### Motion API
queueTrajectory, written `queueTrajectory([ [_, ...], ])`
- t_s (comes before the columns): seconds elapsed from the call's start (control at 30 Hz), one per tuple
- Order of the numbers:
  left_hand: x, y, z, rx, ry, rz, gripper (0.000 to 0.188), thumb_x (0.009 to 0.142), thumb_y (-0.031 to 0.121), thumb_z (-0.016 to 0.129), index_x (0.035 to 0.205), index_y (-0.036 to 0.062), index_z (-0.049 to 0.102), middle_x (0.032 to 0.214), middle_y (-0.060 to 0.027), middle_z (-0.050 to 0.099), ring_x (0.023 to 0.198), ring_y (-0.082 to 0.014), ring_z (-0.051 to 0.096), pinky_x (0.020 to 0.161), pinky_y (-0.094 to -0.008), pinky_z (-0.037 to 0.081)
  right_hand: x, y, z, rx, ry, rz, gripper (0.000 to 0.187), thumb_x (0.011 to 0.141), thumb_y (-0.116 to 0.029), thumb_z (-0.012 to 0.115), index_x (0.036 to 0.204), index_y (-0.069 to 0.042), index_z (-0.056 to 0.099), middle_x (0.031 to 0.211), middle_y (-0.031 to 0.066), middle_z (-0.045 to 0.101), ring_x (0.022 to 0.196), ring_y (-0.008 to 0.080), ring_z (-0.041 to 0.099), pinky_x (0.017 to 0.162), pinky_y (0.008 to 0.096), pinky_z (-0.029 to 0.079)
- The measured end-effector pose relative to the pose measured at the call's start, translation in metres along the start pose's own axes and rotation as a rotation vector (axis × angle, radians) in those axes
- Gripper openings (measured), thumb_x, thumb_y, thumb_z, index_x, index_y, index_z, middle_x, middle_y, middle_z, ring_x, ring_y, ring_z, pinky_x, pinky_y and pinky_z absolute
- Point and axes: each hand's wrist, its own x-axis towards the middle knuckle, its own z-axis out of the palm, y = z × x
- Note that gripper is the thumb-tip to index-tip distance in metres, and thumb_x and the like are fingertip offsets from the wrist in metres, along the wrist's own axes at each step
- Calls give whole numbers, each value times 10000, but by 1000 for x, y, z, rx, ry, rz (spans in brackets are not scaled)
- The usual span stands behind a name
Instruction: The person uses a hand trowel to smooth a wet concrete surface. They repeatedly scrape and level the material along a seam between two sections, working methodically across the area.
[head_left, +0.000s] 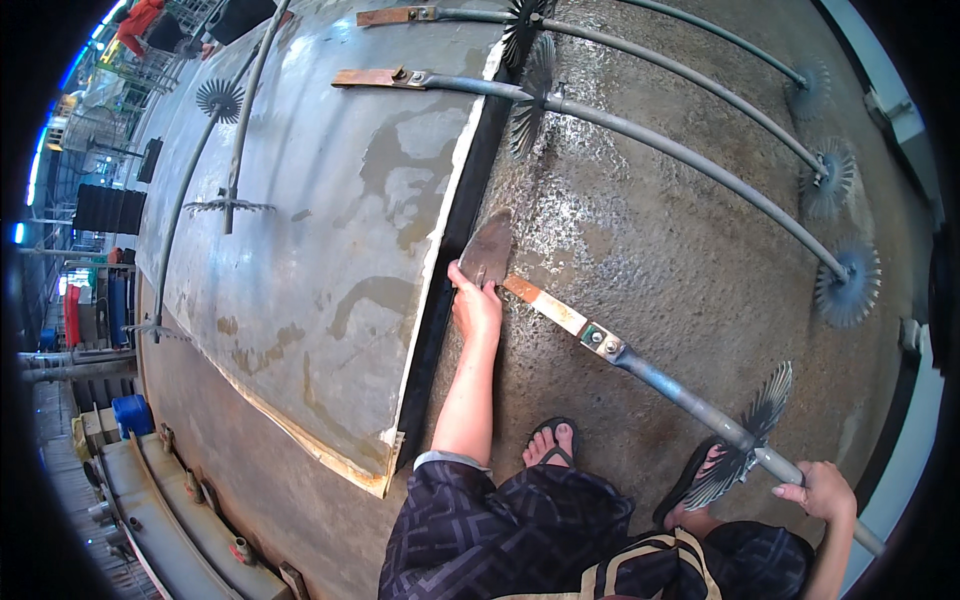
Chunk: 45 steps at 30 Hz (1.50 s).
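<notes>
My left hand (478,300) is closed on a flat, dark piece with a rounded tip (488,250), possibly a stone or a blade; its exact kind I cannot tell. Right beside it is the copper strip (548,305) bolted to the end of a long grey metal rod (690,400). It is too close to tell whether the piece touches the strip. Farther along the rod sits a spiked, finned disc (745,440). Past that disc, my right hand (822,492) grips the rod near its lower end.
Similar rods with finned discs (690,160) lie at the far right, their copper ends resting on a low grey slab (330,230) with wet patches. More disc rods (185,215) lie on its left side. The concrete floor (620,270) is wet. A rusty-edged metal trough (180,510) stands lower left.
</notes>
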Motion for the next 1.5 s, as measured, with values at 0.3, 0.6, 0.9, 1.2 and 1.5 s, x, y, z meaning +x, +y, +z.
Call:
queueTrajectory([
  [0.3, -3, 25, -32, 287, -198, 165, 666, 844, 200, 570, 1393, 152, 196, 855, -200, 658, 809, -362, 647, 712, -456, 507, 1, 6, 5, -20, 38, -21, 626, 631, -621, 673, 760, -11, 617, 658, 211, 591, 732, 405, 600, 670, 448, 469],
  [0.6, -1, 18, -39, 349, -222, 215, 677, 824, 107, 530, 1411, 151, 196, 883, -194, 661, 829, -351, 653, 739, -448, 512, -3, 0, 3, -24, 60, -29, 621, 633, -606, 680, 722, 3, 599, 626, 213, 577, 711, 404, 600, 654, 451, 466],
  [0.9, -1, 28, -48, 389, -286, 265, 644, 815, 91, 513, 1391, 134, 229, 910, -213, 650, 844, -359, 647, 744, -456, 516, -6, 4, 7, -60, 97, -36, 633, 629, -617, 675, 741, 1, 603, 634, 215, 577, 715, 412, 596, 652, 454, 467],
  [1.2, 8, 23, -46, 489, -238, 228, 566, 868, 105, 458, 1380, 89, 218, 879, -175, 667, 810, -331, 665, 703, -414, 539, -10, 1, 8, -84, 133, -62, 615, 627, -597, 686, 714, 5, 596, 622, 218, 567, 688, 415, 586, 638, 454, 462],
  [1.5, 6, 38, -54, 506, -329, 208, 509, 834, 98, 498, 1307, 88, 312, 969, -200, 645, 880, -337, 650, 754, -424, 524, -10, 2, 9, -74, 154, -63, 609, 623, -597, 687, 712, -1, 600, 623, 216, 564, 685, 407, 586, 628, 450, 457],
])
